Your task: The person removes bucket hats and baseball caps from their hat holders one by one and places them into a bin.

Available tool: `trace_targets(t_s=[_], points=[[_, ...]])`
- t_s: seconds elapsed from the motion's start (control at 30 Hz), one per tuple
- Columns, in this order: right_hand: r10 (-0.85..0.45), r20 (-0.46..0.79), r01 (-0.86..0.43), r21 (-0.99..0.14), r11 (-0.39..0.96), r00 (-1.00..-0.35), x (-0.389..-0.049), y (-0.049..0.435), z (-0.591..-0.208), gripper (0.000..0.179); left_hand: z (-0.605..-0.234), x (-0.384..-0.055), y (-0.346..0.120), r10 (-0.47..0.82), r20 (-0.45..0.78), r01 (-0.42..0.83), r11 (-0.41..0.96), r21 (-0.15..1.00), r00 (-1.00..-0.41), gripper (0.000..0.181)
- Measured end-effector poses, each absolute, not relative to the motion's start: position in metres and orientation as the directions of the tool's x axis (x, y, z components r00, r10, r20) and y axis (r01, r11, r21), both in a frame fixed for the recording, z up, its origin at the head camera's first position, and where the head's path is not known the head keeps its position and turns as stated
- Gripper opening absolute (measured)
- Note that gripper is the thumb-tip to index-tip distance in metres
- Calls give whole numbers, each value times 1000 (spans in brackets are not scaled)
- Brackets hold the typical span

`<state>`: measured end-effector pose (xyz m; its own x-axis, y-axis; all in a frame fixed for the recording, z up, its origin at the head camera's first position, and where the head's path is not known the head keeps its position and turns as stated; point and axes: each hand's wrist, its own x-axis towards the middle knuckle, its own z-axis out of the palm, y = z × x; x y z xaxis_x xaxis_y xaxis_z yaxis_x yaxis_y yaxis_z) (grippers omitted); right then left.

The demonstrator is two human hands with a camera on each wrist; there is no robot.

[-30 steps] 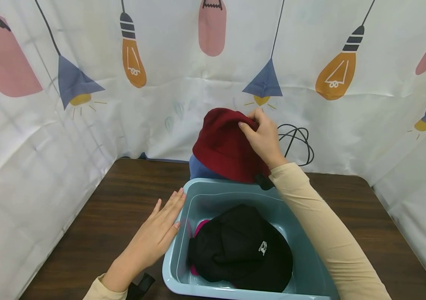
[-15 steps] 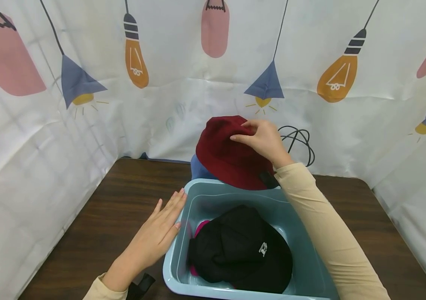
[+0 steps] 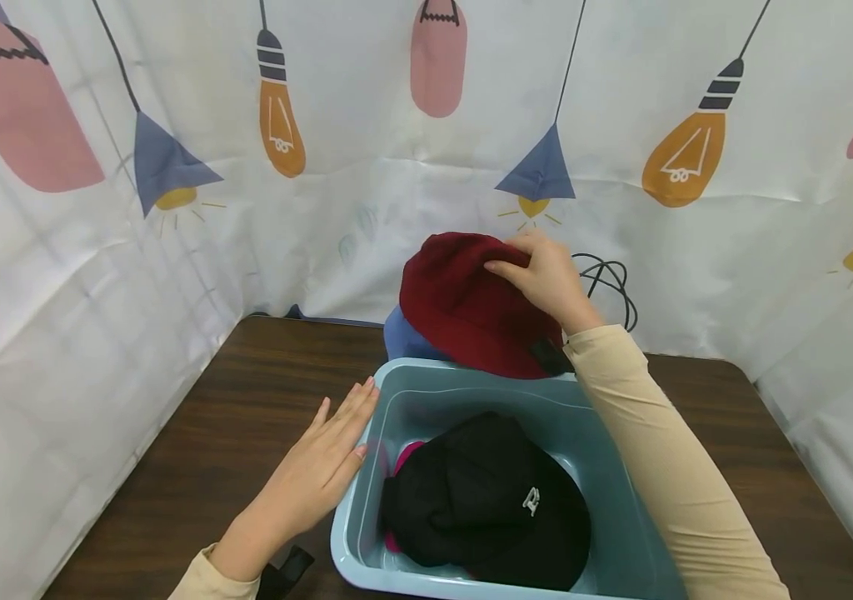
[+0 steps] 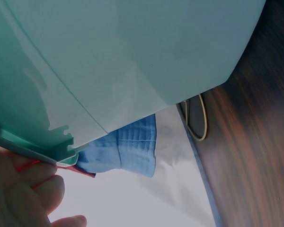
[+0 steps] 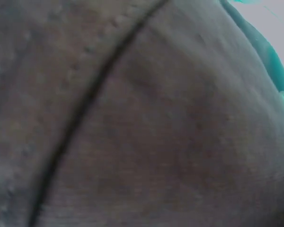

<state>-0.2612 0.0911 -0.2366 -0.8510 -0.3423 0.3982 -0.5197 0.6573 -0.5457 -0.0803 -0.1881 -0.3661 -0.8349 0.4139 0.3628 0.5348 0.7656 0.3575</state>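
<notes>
My right hand [image 3: 546,279] pinches the crown of a dark red bucket hat [image 3: 464,308] between thumb and fingers, behind the tub's far rim. Its brim hangs down at that rim, and its stitched cloth [image 5: 170,123] fills most of the right wrist view. Behind it shows part of a blue bucket hat [image 3: 406,337], whose stitched brim [image 4: 137,144] also appears below the tub in the left wrist view. My left hand [image 3: 314,467] rests with straight fingers along the left rim of the light blue plastic tub [image 3: 396,379]. Inside lies a black cap [image 3: 471,500] with a small white emblem.
A bright pink item [image 3: 406,454] peeks out from under the black cap. The tub stands on a dark wood table [image 3: 276,375]. Coiled black cable [image 3: 610,279] sits behind my right hand, against a white printed curtain [image 3: 366,108].
My right hand has lowered the red hat slightly toward the tub's far rim, still pinching its crown. The left hand stays on the rim, and the head view has shifted a little.
</notes>
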Motion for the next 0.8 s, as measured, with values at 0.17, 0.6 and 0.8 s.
trace_targets(t_s=[0.17, 0.6, 0.8], points=[[-349, 475, -574, -502, 646, -808, -263, 100, -237, 16, -367, -81, -188, 416, 368, 539, 765, 353, -831, 57], [-431, 571, -695, -399, 598, -699, -262, 110, -242, 13, -365, -80, -187, 410, 333, 519, 767, 378, -849, 58], [-394, 614, -699, -398, 594, -684, -262, 115, -241, 13, -363, -80, -187, 411, 326, 516, 767, 381, -851, 57]])
